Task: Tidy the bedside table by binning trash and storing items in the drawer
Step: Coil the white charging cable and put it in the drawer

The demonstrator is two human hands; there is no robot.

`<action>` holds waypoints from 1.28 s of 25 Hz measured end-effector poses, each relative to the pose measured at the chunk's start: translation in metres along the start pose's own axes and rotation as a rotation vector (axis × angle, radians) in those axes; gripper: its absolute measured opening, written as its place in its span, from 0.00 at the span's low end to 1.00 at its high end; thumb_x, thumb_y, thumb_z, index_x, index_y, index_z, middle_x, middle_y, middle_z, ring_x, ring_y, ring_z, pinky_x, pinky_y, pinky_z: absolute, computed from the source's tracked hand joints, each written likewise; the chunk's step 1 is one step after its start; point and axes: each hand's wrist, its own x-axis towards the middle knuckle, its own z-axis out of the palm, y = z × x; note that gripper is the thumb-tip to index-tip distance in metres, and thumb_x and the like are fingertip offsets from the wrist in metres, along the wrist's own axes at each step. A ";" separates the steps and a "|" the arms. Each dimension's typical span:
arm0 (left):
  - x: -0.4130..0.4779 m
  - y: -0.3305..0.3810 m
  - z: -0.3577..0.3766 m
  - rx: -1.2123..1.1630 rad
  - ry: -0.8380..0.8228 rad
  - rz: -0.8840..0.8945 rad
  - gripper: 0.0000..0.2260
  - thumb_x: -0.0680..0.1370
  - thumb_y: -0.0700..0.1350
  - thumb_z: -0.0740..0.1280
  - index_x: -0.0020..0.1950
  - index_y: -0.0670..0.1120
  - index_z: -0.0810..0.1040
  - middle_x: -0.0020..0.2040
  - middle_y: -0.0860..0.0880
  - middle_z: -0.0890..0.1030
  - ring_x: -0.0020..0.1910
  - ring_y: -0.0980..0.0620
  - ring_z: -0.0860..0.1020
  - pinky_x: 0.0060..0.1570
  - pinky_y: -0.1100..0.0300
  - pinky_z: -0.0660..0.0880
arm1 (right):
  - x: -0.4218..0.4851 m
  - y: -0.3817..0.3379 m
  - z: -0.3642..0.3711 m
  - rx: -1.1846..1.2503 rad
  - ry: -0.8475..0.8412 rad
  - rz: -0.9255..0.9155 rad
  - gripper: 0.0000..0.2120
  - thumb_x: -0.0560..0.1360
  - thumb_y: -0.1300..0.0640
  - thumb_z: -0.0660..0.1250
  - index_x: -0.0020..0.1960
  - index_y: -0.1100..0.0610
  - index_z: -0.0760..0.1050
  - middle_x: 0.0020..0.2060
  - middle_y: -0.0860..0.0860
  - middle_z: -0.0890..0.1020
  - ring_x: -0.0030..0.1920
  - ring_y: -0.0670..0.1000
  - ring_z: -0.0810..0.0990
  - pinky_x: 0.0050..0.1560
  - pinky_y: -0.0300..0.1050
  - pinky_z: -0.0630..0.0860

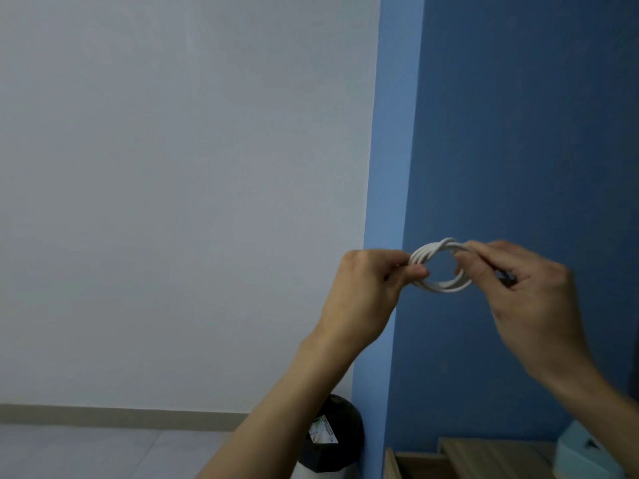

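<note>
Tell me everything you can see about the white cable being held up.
The white cable is thin, smooth and plastic-looking, wound into a small round coil of several loops, with one strand wrapped across its top. It is held up in the air before the blue wall. The left hand pinches its left side, the right hand its right side. Its ends are hidden.

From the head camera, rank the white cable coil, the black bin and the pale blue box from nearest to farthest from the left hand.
From the left hand:
1. White cable coil, pinched in its fingers, held up before the blue wall.
2. Black bin, below, by the wall corner.
3. Pale blue box, far lower right, on the wooden table.
</note>
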 end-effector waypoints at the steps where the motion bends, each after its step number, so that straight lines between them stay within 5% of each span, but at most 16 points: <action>1: -0.001 0.001 0.001 0.061 0.010 -0.003 0.14 0.76 0.48 0.67 0.35 0.41 0.79 0.25 0.49 0.65 0.28 0.51 0.61 0.29 0.62 0.59 | 0.001 0.001 0.000 -0.011 0.005 -0.014 0.08 0.74 0.56 0.66 0.45 0.59 0.82 0.32 0.56 0.80 0.34 0.51 0.75 0.34 0.38 0.69; 4: -0.001 0.003 -0.002 0.234 -0.111 -0.046 0.15 0.78 0.49 0.63 0.32 0.47 0.71 0.28 0.50 0.68 0.31 0.48 0.66 0.34 0.56 0.64 | 0.002 0.004 0.001 -0.047 -0.020 -0.059 0.11 0.74 0.53 0.64 0.42 0.60 0.81 0.32 0.56 0.80 0.33 0.52 0.75 0.34 0.42 0.70; 8: 0.002 0.011 -0.004 -0.169 -0.331 -0.075 0.06 0.80 0.45 0.61 0.54 0.45 0.71 0.37 0.45 0.76 0.35 0.47 0.74 0.37 0.53 0.74 | 0.002 0.005 0.005 -0.084 -0.063 -0.126 0.15 0.74 0.51 0.63 0.43 0.61 0.82 0.31 0.56 0.80 0.32 0.52 0.75 0.34 0.43 0.71; 11: 0.000 0.008 0.001 -0.129 -0.285 0.037 0.08 0.81 0.48 0.56 0.53 0.45 0.71 0.33 0.51 0.69 0.31 0.51 0.66 0.34 0.57 0.66 | 0.006 0.003 0.003 -0.063 -0.111 -0.143 0.16 0.73 0.48 0.63 0.43 0.60 0.82 0.29 0.53 0.80 0.32 0.50 0.75 0.33 0.41 0.70; 14: -0.001 -0.002 0.003 -0.096 -0.186 0.063 0.10 0.80 0.51 0.55 0.49 0.47 0.72 0.32 0.52 0.69 0.32 0.52 0.66 0.35 0.56 0.66 | 0.011 0.006 -0.005 0.153 -0.274 0.057 0.19 0.69 0.37 0.64 0.42 0.51 0.83 0.27 0.47 0.79 0.25 0.44 0.72 0.28 0.31 0.67; 17: 0.000 -0.004 0.004 -0.131 -0.126 0.056 0.10 0.80 0.50 0.55 0.46 0.48 0.71 0.32 0.53 0.69 0.31 0.52 0.66 0.34 0.57 0.65 | 0.019 0.012 -0.020 0.344 -0.474 0.254 0.29 0.58 0.28 0.66 0.39 0.52 0.82 0.28 0.51 0.79 0.25 0.42 0.69 0.25 0.33 0.66; 20: 0.001 -0.004 0.005 -0.072 -0.145 0.068 0.08 0.81 0.50 0.55 0.47 0.48 0.70 0.32 0.50 0.71 0.31 0.51 0.67 0.34 0.54 0.67 | 0.025 0.016 -0.031 0.268 -0.581 0.314 0.19 0.59 0.34 0.69 0.37 0.49 0.84 0.29 0.46 0.82 0.30 0.41 0.77 0.33 0.29 0.71; 24: 0.000 -0.005 0.009 0.007 -0.166 0.093 0.08 0.82 0.47 0.54 0.51 0.46 0.70 0.33 0.45 0.71 0.31 0.47 0.66 0.34 0.55 0.65 | 0.024 0.020 -0.038 0.510 -0.687 0.563 0.32 0.47 0.35 0.78 0.38 0.59 0.83 0.26 0.48 0.75 0.24 0.43 0.69 0.23 0.32 0.66; 32: -0.001 -0.006 0.014 0.021 -0.138 0.084 0.08 0.82 0.47 0.53 0.47 0.46 0.68 0.29 0.52 0.66 0.29 0.52 0.62 0.31 0.57 0.62 | 0.015 0.019 -0.027 0.771 -0.548 0.657 0.29 0.43 0.39 0.81 0.37 0.56 0.83 0.28 0.50 0.78 0.31 0.43 0.76 0.25 0.31 0.72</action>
